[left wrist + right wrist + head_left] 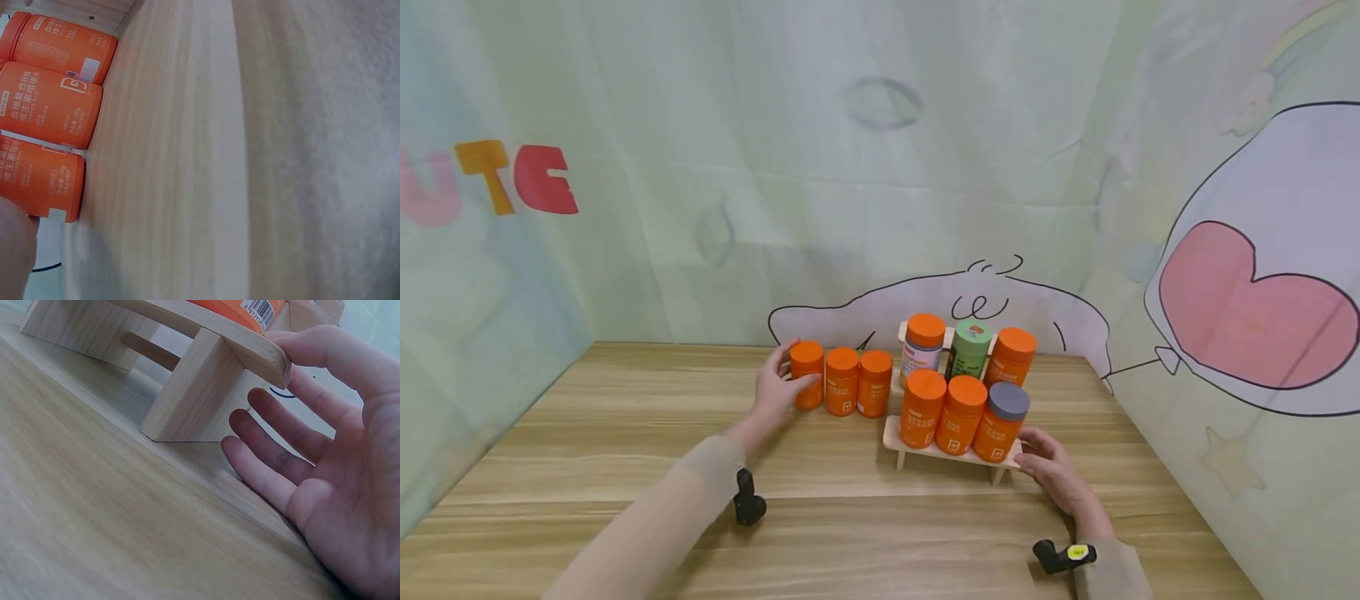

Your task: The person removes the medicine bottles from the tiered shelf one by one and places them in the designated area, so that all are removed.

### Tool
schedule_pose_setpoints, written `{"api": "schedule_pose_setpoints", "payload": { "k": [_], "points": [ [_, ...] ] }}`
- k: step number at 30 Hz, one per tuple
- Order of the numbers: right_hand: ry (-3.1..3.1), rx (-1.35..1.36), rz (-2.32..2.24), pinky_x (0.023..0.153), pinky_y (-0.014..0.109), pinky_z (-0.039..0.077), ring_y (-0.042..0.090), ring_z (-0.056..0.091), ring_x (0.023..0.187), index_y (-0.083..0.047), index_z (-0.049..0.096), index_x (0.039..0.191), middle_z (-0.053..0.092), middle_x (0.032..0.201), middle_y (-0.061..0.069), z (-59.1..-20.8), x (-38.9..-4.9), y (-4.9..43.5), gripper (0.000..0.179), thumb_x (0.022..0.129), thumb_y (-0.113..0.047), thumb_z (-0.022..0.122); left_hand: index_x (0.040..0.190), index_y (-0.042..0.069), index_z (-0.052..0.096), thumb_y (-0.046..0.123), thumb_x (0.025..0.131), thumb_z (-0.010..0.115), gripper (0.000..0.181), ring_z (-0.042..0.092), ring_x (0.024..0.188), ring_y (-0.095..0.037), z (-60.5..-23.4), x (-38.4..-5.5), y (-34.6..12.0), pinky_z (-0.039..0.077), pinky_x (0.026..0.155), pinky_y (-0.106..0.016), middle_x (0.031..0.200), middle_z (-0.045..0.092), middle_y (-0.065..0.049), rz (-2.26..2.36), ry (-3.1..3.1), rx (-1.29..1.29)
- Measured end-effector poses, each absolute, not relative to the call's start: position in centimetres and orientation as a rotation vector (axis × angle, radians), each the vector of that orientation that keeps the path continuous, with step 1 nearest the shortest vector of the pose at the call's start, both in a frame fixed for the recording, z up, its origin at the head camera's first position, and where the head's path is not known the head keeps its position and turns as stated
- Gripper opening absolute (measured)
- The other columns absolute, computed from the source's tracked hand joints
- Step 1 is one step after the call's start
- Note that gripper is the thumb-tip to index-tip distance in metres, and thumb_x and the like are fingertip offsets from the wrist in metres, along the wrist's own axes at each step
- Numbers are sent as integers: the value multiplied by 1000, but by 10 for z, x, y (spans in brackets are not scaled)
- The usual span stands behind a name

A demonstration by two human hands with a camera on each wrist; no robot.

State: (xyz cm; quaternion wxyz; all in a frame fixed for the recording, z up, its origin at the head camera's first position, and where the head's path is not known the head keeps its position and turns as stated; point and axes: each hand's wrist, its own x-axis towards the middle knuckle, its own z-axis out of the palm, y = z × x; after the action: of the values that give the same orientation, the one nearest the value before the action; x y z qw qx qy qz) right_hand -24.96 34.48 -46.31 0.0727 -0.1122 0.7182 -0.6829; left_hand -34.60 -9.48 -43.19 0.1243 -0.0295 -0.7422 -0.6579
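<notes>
My left hand [775,390] grips the leftmost of three orange jars [807,377], its thumb across the front. Beside that one stand a middle orange jar [842,383] and a right orange jar [874,385], all upright in a row. In the left wrist view, only part of the left hand [15,247] shows beside the nearest jar [44,178]. My right hand [1052,471] pinches the right end of a two-step wooden rack [891,433]. The right wrist view shows its thumb on the board's corner [269,359], the lower fingers spread loosely.
On the rack's lower step stand two orange-lidded jars and a grey-lidded orange jar [1000,425]. The upper step holds a pale-labelled jar [921,350], a green jar [970,350] and an orange jar [1012,354]. A printed curtain [865,183] hangs behind the wooden table [850,533].
</notes>
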Motion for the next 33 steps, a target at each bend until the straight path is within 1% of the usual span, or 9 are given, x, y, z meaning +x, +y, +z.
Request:
{"api": "schedule_pose_setpoints", "payload": {
  "k": [10,14,20,23,29,31,33],
  "points": [
    [2114,-407,-2082,86,21,49,4,55,104,-34,61,110,59,115,-18,-463,-249,343,36,94,-3,51,147,6,40,-4,85,70,70,45,130,-37,-434,-343,-95,37,111,-49,145,44,-20,-1940,-2147,-85],
    [2085,-463,-2100,86,20,49,4,55,102,-33,61,111,59,114,-17,-463,-249,344,37,95,-1,50,148,6,37,-3,85,71,72,44,131,-37,-434,-344,-94,36,112,-49,146,43,-20,-1954,-2146,-101],
    [2087,-465,-2093,87,20,49,3,55,103,-33,61,112,59,114,-18,-463,-250,346,38,95,-2,49,150,2,29,-6,83,70,79,41,134,-40,-433,-343,-90,33,113,-50,146,40,-25,-1953,-2139,-97],
    [2085,-474,-2098,87,20,49,3,55,104,-33,61,112,59,115,-17,-463,-250,346,37,95,-2,49,151,1,25,-5,85,68,79,37,137,-41,-433,-341,-89,30,115,-52,150,36,-25,-1943,-2166,-109],
    [2087,-466,-2097,87,20,49,3,55,104,-32,60,112,59,115,-17,-463,-250,346,37,95,-2,49,154,3,12,0,89,65,84,24,145,-40,-434,-335,-89,18,119,-55,157,25,-24,-1917,-2221,-111],
    [2098,-446,-2097,87,20,49,3,55,104,-33,61,111,59,114,-17,-463,-249,345,37,95,-1,49,155,4,10,0,88,65,86,21,146,-39,-432,-332,-87,14,120,-55,158,24,-24,-1904,-2202,-107],
    [2109,-426,-2090,86,20,49,3,54,103,-34,61,110,59,113,-18,-464,-249,345,37,95,-2,49,154,5,12,2,88,67,86,21,147,-37,-429,-328,-83,13,121,-54,157,25,-23,-1886,-2169,-87]
  ]
}}
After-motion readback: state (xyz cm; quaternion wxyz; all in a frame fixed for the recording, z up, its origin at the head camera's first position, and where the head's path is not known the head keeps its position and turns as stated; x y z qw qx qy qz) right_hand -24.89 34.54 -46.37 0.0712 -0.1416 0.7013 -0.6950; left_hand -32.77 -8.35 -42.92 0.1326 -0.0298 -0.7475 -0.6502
